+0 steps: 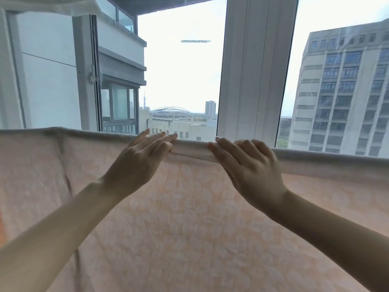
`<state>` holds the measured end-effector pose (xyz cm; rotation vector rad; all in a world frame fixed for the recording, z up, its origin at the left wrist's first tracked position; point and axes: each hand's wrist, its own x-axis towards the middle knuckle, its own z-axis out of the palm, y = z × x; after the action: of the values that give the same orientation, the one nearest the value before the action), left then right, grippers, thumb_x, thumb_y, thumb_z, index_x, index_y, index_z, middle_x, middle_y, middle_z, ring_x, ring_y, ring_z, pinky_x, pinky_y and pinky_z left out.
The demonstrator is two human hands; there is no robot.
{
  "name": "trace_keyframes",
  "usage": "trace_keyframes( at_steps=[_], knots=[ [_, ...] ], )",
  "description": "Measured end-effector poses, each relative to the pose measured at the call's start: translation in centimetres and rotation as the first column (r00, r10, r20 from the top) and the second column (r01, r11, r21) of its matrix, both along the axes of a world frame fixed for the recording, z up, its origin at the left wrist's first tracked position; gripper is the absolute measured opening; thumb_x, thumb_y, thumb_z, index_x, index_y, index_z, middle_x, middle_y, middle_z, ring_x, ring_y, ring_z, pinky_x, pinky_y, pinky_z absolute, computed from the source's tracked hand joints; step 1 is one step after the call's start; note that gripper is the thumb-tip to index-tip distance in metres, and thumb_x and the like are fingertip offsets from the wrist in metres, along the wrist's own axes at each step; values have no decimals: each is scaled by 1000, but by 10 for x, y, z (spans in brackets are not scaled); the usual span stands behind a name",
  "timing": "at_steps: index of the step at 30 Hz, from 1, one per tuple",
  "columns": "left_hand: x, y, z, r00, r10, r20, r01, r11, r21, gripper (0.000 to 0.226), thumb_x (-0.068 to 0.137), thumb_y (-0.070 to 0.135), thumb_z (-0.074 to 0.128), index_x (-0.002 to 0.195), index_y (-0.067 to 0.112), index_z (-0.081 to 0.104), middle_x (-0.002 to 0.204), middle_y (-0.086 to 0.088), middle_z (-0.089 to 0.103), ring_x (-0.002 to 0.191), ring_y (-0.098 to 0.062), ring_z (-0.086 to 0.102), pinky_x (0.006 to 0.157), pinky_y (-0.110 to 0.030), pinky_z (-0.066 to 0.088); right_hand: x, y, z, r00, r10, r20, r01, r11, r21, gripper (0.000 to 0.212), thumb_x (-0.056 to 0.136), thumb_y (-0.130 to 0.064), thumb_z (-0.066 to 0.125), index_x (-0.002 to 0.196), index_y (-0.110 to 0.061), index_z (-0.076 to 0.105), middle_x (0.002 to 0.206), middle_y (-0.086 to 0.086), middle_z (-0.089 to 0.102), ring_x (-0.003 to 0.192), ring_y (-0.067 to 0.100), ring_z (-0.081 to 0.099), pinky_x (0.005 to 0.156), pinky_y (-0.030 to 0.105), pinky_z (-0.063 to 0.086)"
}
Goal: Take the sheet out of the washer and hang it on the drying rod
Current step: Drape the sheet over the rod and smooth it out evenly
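Note:
A pale pink sheet (189, 218) with a faint white pattern hangs over the drying rod, which runs left to right across the view and is hidden under the fabric. The sheet's folded top edge (190, 151) forms a rounded roll between my hands. My left hand (141, 161) lies on that edge with its fingers straight and reaching over the top, thumb against the near side. My right hand (246, 165) sits just to the right, its fingers curled over the covered rod and its thumb tip on the roll.
Close behind the sheet stands a large window with a white frame post (252, 70). An opened window sash (86, 70) is at the left. More white fabric (52, 5) hangs along the top left. High-rise buildings lie outside.

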<state>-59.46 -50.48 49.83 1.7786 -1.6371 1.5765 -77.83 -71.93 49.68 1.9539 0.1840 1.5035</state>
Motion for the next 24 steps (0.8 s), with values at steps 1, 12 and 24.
trace_keyframes(
  at_steps=[1,12,24],
  knots=[
    [0,-1,-2,1000,18,-7,-18,999,-34,17,90,5,63,106,3,60,132,-14,59,119,-35,59,106,-50,39,1,3,1,1000,7,-10,-7,1000,20,35,93,-16,63,128,-14,62,126,5,65,96,22,65,80,37,46],
    [-7,-13,-14,992,111,-54,-120,968,-221,12,91,6,64,102,1,62,121,-20,65,108,-43,63,98,-62,45,15,31,6,976,-48,-214,76,989,125,45,99,-36,48,138,-15,52,137,11,56,111,29,61,89,44,49],
    [-12,-9,-9,996,56,-70,-73,961,-267,28,100,21,48,109,3,66,112,-13,71,105,-32,67,106,-51,42,67,80,19,935,-227,-271,275,949,152,58,90,-26,66,142,-11,45,110,10,70,87,30,70,72,41,57]
  ],
)
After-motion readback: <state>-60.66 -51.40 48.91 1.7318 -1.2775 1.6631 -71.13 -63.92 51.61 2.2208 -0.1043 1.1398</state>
